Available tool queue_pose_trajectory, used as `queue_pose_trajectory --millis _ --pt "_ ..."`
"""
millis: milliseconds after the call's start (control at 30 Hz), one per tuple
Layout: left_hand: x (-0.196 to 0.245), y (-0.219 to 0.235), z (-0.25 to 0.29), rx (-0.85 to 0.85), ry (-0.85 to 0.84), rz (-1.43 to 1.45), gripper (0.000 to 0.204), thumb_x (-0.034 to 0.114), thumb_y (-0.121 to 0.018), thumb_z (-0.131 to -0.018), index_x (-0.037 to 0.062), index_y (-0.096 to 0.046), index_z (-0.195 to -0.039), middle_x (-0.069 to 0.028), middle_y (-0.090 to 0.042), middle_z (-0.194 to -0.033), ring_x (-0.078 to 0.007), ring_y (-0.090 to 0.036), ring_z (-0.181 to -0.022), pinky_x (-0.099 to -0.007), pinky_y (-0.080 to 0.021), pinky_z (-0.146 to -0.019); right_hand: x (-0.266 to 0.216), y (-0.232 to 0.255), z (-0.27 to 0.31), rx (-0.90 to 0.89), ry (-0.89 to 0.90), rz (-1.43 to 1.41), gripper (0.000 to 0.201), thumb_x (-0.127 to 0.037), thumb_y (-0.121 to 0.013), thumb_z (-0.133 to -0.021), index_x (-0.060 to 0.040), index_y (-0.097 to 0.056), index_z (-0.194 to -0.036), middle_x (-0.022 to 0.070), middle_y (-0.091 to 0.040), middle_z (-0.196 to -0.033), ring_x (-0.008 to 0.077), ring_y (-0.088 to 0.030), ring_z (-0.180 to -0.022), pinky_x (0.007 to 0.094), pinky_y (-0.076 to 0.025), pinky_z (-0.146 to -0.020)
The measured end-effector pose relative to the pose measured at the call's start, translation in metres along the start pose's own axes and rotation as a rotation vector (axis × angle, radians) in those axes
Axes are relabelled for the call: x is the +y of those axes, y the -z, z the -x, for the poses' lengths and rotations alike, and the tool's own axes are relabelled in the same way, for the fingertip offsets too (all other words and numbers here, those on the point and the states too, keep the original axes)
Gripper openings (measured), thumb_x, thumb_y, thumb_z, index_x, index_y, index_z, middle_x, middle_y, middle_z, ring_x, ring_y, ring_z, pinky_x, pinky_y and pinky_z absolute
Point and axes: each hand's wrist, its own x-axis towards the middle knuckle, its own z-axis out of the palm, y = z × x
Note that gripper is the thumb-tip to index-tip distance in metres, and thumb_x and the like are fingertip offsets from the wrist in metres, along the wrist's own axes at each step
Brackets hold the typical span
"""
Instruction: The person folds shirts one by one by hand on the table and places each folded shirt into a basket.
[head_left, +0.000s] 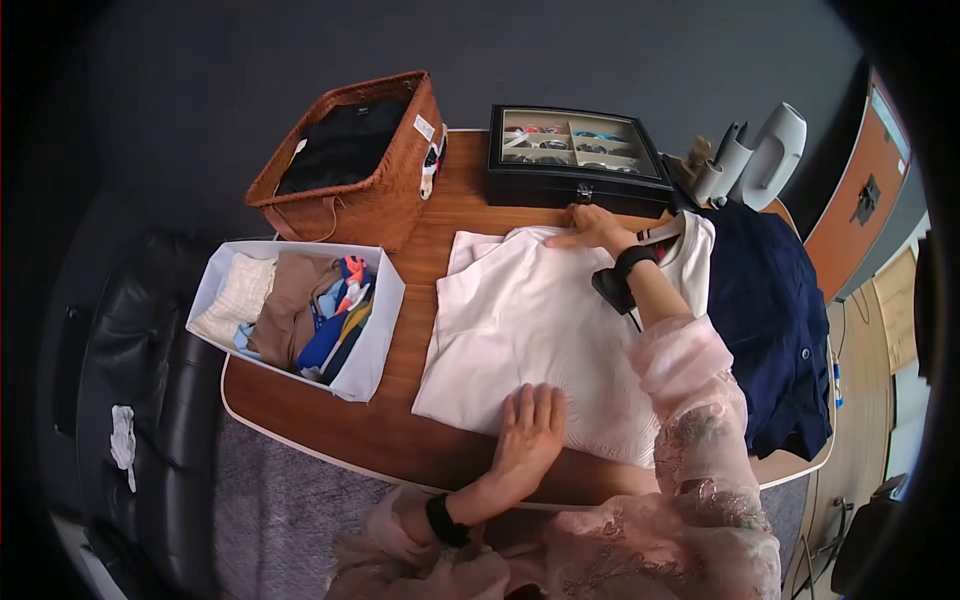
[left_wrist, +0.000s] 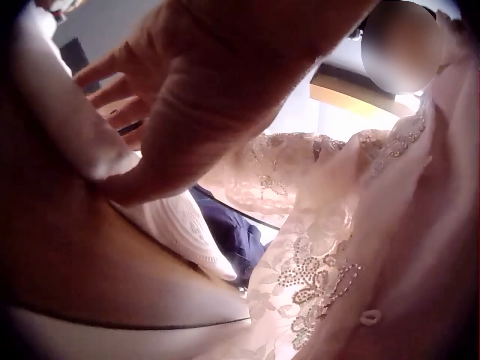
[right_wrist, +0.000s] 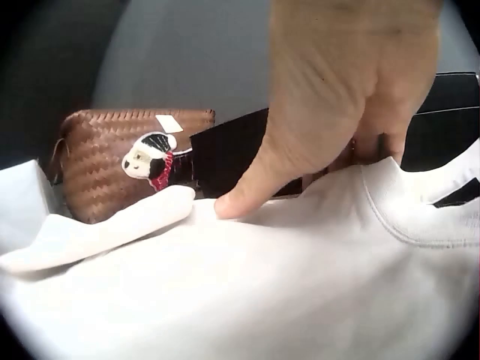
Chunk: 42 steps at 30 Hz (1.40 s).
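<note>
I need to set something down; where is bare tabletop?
Bare wood shows between the white box and white shirt, and between the basket and black case. It is crowded right of the shirt, under the navy garment.

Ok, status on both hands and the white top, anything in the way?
Left hand open, on near edge. Right hand open, at far edge. White top spread on table, lightly creased. Black case close beyond right hand.

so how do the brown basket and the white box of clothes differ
The basket is woven and brown, the box smooth and white. The basket shows black fabric, the box several colours of clothes. The basket sits farther from the person than the box. Both are open-topped.
</note>
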Motion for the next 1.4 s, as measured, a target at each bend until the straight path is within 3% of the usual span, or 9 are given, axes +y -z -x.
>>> queue_pose_trajectory --millis 533,733,867,967,1000,1100,1133,1233,1400 --pt "-0.008 -0.008 -0.001 0.020 0.100 -0.121 0.050 0.005 -0.059 -0.068 -0.0082 -0.048 -0.115 -0.0224 -0.050 -0.115 -0.0374 -0.048 -0.109 -0.0438 -0.039 -0.094 -0.022 0.028 0.029 -0.225 -0.037 -0.051 0.102 -0.070 -0.069 -0.050 0.0054 -0.053 -0.116 0.0219 -0.051 -0.122 0.0336 -0.051 -0.113 0.0361 -0.044 -0.090" --pt "-0.009 0.004 -0.004 0.104 0.099 -0.120 0.047 0.003 -0.056 -0.070 -0.0081 -0.048 -0.115 -0.0204 -0.054 -0.110 -0.0334 -0.053 -0.103 -0.0382 -0.046 -0.086 -0.017 0.039 0.023 -0.311 0.008 -0.079 0.103 -0.074 -0.066 -0.052 0.0079 -0.055 -0.113 0.0243 -0.056 -0.112 0.0363 -0.054 -0.108 0.0370 -0.047 -0.085" --pt "-0.008 0.032 0.002 0.187 0.074 -0.050 0.043 0.000 -0.055 -0.071 -0.0084 -0.051 -0.113 -0.0200 -0.059 -0.103 -0.0305 -0.059 -0.094 -0.0344 -0.051 -0.075 0.005 0.053 0.049 0.173 0.002 -0.407 0.082 -0.066 -0.071 -0.059 0.0072 -0.063 -0.096 0.0194 -0.062 -0.093 0.0267 -0.060 -0.091 0.0322 -0.047 -0.079" --pt "-0.001 0.053 -0.001 0.426 -0.077 0.116 0.039 -0.009 -0.051 -0.071 -0.0092 -0.055 -0.110 -0.0179 -0.064 -0.089 -0.0262 -0.065 -0.071 -0.0286 -0.052 -0.059 0.026 0.086 0.065 0.120 0.027 -0.692 0.054 -0.051 -0.065 -0.077 -0.0011 -0.064 -0.097 0.0055 -0.063 -0.082 0.0118 -0.057 -0.081 0.0275 -0.047 -0.069" --pt "0.003 0.060 -0.003 0.471 -0.133 0.167 0.040 -0.011 -0.052 -0.071 -0.0096 -0.055 -0.111 -0.0174 -0.064 -0.089 -0.0243 -0.064 -0.072 -0.0289 -0.052 -0.060 0.037 0.082 0.064 0.235 0.224 -0.933 0.050 -0.049 -0.064 -0.079 -0.0022 -0.064 -0.095 0.0040 -0.063 -0.080 0.0106 -0.059 -0.073 0.0252 -0.049 -0.063" --pt "0.018 0.066 -0.007 0.585 -0.278 0.243 0.044 -0.012 -0.052 -0.072 -0.0036 -0.057 -0.115 -0.0171 -0.063 -0.091 -0.0219 -0.064 -0.073 -0.0311 -0.053 -0.062 0.054 0.097 0.078 0.281 0.231 -1.413 0.043 -0.047 -0.060 -0.083 -0.0045 -0.063 -0.090 0.0024 -0.063 -0.078 0.0101 -0.059 -0.066 0.0241 -0.051 -0.060" --pt "0.022 0.057 -0.003 0.514 -0.311 0.230 0.044 0.002 -0.057 -0.079 0.0075 -0.054 -0.123 -0.0197 -0.062 -0.100 -0.0182 -0.064 -0.073 -0.0259 -0.051 -0.061 0.055 0.100 0.087 0.327 0.196 -1.534 0.043 -0.047 -0.060 -0.084 -0.0046 -0.063 -0.087 0.0013 -0.062 -0.076 0.0092 -0.059 -0.063 0.0231 -0.050 -0.059" --pt "0.034 0.053 -0.011 0.403 -0.278 0.916 0.045 -0.007 -0.050 -0.078 0.0031 -0.054 -0.121 -0.0200 -0.061 -0.100 -0.0241 -0.064 -0.080 -0.0278 -0.052 -0.068 0.058 0.105 0.088 0.340 0.144 -1.430 0.041 -0.045 -0.060 -0.085 -0.0042 -0.062 -0.085 0.0008 -0.062 -0.074 0.0086 -0.057 -0.062 0.0230 -0.049 -0.059" --pt "0.026 0.044 0.012 0.344 0.250 1.336 0.032 -0.009 -0.032 -0.082 -0.0033 -0.058 -0.099 -0.0127 -0.062 -0.094 -0.0179 -0.060 -0.094 -0.0259 -0.046 -0.081 0.022 0.103 0.084 0.386 -0.040 -1.121 0.047 -0.046 -0.059 -0.085 0.0017 -0.062 -0.089 0.0022 -0.059 -0.068 0.0081 -0.055 -0.060 0.0217 -0.046 -0.055"
